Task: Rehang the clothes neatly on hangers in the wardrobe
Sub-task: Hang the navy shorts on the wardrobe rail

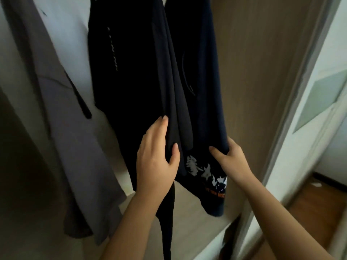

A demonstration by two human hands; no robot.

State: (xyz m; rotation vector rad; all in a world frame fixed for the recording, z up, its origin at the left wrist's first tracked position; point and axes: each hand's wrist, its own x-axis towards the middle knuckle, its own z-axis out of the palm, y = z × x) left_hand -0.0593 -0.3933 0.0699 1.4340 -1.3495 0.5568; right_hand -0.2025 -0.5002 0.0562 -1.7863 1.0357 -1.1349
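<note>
Inside the wardrobe, three pieces hang side by side: a long grey cloth garment [65,128] at the left, a black cloth garment with a line of small white letters [122,72] in the middle, and a dark navy cloth garment with a white and orange print [204,109] at the right, close to the brown wood-grain side wall [259,72]. The tops of all three are cut off by the frame, so the hangers are not visible. The left hand [157,158] pinches a hanging fold of dark cloth between thumb and curled fingers; this fold seems to belong to the navy garment, but I cannot tell for sure. The right hand [231,160] grips the right lower edge of the navy garment just above the print, with the thumb in front and the other fingers hidden behind the cloth. The step in hand is probably the straightening of this garment after hanging. The next move likely calls for a gentle pull downward and outward with both hands, so the folds open flat, without dragging the garment off its support.
</note>
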